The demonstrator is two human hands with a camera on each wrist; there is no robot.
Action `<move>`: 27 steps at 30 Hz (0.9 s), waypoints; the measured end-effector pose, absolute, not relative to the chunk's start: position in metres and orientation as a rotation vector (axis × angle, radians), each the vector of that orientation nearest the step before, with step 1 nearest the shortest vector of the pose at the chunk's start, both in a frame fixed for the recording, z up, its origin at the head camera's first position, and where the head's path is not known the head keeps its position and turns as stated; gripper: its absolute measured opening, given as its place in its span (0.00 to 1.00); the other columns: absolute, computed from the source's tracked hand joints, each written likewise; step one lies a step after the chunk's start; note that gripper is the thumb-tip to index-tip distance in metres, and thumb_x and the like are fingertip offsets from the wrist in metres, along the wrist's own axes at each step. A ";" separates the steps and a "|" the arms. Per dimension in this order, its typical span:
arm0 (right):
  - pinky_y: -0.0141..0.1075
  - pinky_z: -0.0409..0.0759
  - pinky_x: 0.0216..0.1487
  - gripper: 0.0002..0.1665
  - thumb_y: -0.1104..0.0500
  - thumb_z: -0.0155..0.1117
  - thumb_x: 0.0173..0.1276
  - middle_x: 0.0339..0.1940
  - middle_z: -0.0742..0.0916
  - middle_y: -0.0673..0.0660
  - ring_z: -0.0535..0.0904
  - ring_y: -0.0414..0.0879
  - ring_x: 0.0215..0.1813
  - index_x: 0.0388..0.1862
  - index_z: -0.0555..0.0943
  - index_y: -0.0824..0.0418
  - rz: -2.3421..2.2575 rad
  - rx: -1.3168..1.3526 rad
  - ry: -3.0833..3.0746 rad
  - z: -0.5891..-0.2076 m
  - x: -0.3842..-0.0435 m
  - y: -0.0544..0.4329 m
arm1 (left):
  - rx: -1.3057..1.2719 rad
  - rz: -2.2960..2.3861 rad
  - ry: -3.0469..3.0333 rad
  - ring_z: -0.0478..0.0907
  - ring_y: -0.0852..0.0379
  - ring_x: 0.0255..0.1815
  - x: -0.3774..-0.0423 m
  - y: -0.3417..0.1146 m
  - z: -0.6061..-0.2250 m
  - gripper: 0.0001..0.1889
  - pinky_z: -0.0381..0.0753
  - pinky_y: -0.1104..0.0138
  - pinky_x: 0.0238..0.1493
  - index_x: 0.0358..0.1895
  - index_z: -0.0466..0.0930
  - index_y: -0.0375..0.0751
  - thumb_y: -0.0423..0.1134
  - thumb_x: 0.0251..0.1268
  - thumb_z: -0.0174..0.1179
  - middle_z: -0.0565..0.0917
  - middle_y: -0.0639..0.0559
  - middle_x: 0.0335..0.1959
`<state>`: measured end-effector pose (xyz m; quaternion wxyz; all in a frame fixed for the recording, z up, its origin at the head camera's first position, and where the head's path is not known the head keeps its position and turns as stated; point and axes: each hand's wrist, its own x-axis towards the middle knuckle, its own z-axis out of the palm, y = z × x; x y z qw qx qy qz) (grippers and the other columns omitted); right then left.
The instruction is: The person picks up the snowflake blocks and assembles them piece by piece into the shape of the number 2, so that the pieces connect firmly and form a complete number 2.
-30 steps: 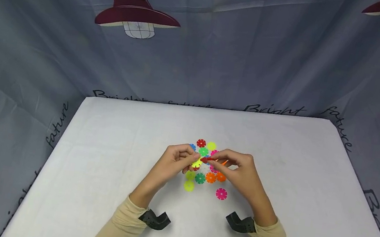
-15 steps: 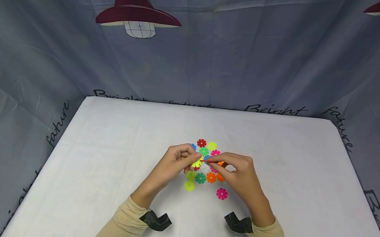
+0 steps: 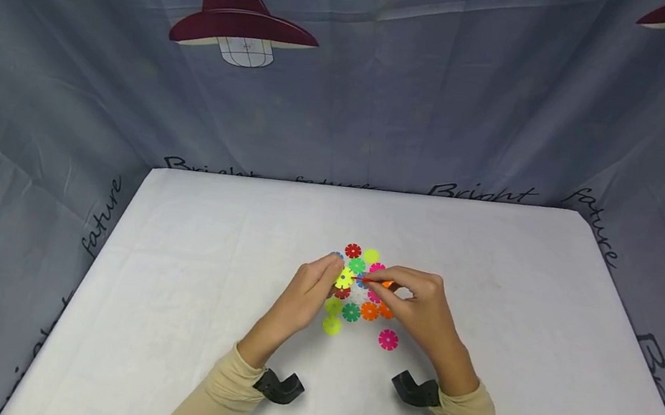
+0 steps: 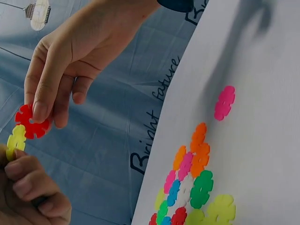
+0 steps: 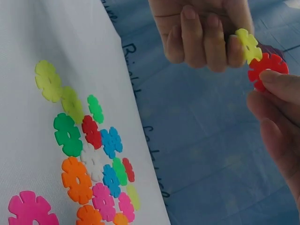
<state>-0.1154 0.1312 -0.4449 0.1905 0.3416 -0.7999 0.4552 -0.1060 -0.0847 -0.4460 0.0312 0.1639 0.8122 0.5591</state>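
Above the table, my left hand [image 3: 307,287] pinches a yellow notched flower disc [image 3: 345,278] near its edge. My right hand [image 3: 416,297] holds a red notched flower disc [image 5: 272,64] between thumb and fingers. Their rims meet: in the left wrist view the yellow disc [image 4: 17,139] overlaps the lower left edge of the red disc [image 4: 32,123]. To the head camera the yellow one shows its face, while the red one appears as a thin line, edge-on. Part of each disc is covered by fingertips.
Below the hands, loose flower discs lie close together on the white table [image 3: 198,273], among them a green disc [image 5: 67,135], an orange disc [image 5: 77,180] and a white disc [image 5: 91,162]. A pink disc [image 3: 388,340] lies apart, nearer the body. Grey cloth hangs behind.
My left hand has rolled over with the yellow disc, which now faces the head camera more fully. The red disc in my right hand has turned slightly; that hand barely shifted.
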 end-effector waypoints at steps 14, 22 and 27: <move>0.27 0.83 0.34 0.19 0.72 0.84 0.44 0.31 0.92 0.53 0.86 0.42 0.32 0.38 0.92 0.62 1.214 1.029 -2.201 -0.445 -0.121 0.138 | 0.560 1.753 2.310 0.59 0.62 0.21 -0.109 -0.091 -0.446 0.16 0.60 0.73 0.26 0.33 0.65 0.39 0.43 0.85 0.48 0.64 0.53 0.21; 0.25 0.84 0.39 0.19 0.71 0.84 0.44 0.31 0.92 0.55 0.88 0.44 0.31 0.38 0.92 0.62 1.132 1.058 -2.167 -0.448 -0.119 0.134 | 0.486 1.844 2.160 0.59 0.61 0.21 -0.109 -0.092 -0.443 0.17 0.61 0.73 0.27 0.32 0.64 0.38 0.42 0.84 0.49 0.62 0.53 0.21; 0.28 0.84 0.37 0.15 0.68 0.84 0.48 0.30 0.92 0.55 0.88 0.45 0.31 0.38 0.92 0.62 1.106 1.034 -2.148 -0.447 -0.118 0.129 | 0.444 1.904 2.130 0.60 0.61 0.21 -0.108 -0.090 -0.443 0.16 0.62 0.73 0.26 0.33 0.66 0.37 0.42 0.84 0.50 0.64 0.53 0.20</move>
